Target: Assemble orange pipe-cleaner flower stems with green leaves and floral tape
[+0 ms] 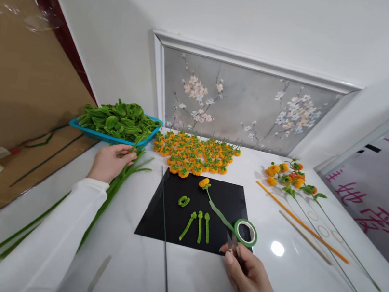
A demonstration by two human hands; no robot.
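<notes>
My left hand point(111, 160) is closed in a pinch at the top of a bundle of green pipe cleaners point(113, 190), and a strand seems to be between the fingertips. My right hand point(247, 271) grips small scissors point(231, 243), blades pointing up, over the lower right of the black mat point(215, 242). Beside the blades lies a roll of green floral tape point(254, 232); its loose end runs to an orange pipe-cleaner flower point(204, 182). Several short green pieces point(199, 227) and a green coil point(183, 201) rest on the mat.
A blue tray point(149, 139) piled with green pipe-cleaner leaves point(120, 120) stands at the back left. Rows of orange flower heads point(196, 153) sit behind the mat. Finished-looking stemmed flowers point(290, 175) and an orange stick point(302, 220) lie right. A thin dark wire point(164, 254) crosses the front.
</notes>
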